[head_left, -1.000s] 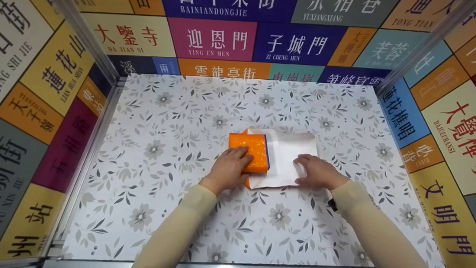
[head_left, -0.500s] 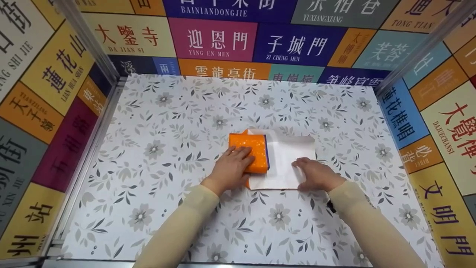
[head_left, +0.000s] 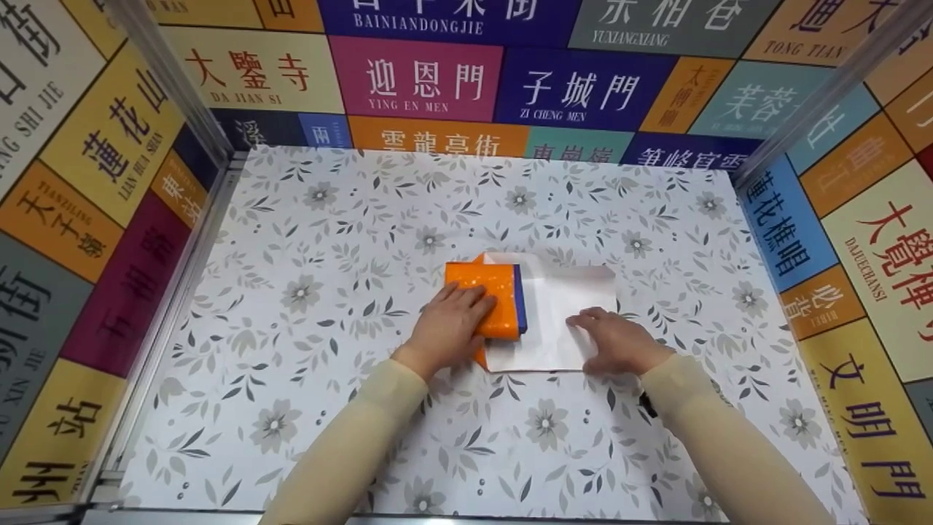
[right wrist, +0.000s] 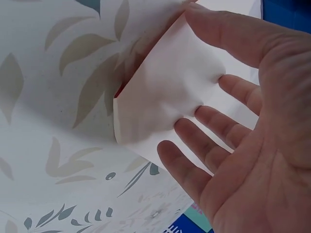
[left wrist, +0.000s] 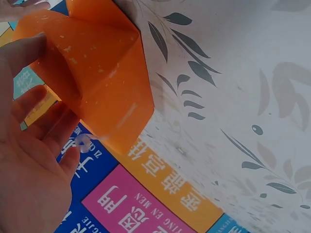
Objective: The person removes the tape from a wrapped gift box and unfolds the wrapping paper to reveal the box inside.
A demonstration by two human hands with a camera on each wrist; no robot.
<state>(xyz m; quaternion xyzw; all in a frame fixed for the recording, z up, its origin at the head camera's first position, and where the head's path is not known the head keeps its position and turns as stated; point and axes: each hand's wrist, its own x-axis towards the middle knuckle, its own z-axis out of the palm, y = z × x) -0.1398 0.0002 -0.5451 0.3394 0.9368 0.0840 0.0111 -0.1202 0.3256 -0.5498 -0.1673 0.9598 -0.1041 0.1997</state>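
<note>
A blue box [head_left: 521, 306] shows as a narrow strip at the right side of the orange wrapping paper [head_left: 503, 310] folded over it. My left hand [head_left: 444, 328] holds this wrapped part, fingers spread over its top and thumb against its near end. A bit of clear tape [left wrist: 85, 143] shows by my left fingers in the left wrist view. The paper's white inner side [head_left: 547, 313] lies spread to the right. My right hand [head_left: 619, 339] rests at its right edge, with fingertips touching the white face and thumb at the near corner; the right wrist view shows dents under the fingertips.
A white tabletop [head_left: 306, 364] with grey flowers and leaves lies under everything. Panels of coloured street-name signs [head_left: 415, 76] stand at the back and both sides, with metal posts [head_left: 171, 73] at the corners.
The orange part has shifted slightly left under my left hand, and more of the blue box shows. My right hand has moved a little left along with the white paper's right edge.
</note>
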